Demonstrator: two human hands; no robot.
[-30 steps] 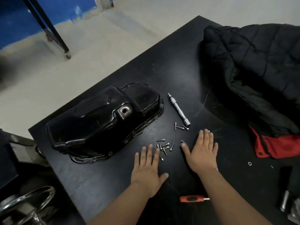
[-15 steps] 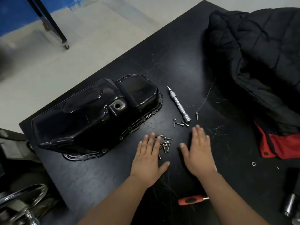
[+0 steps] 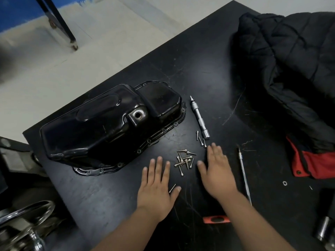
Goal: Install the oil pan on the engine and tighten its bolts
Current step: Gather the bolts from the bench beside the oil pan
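Head-worn camera looks steeply down, close over the table (image 3: 190,51).

Your left hand (image 3: 157,192) and right hand (image 3: 216,173) lie flat on the black table (image 3: 208,69), flanking the loose bolts (image 3: 184,161) just beside the upturned oil pan (image 3: 108,124).

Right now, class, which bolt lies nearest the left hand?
The lone bolt by the thumb of the left hand; the rest lie in the pile or the trio by the silver tool.
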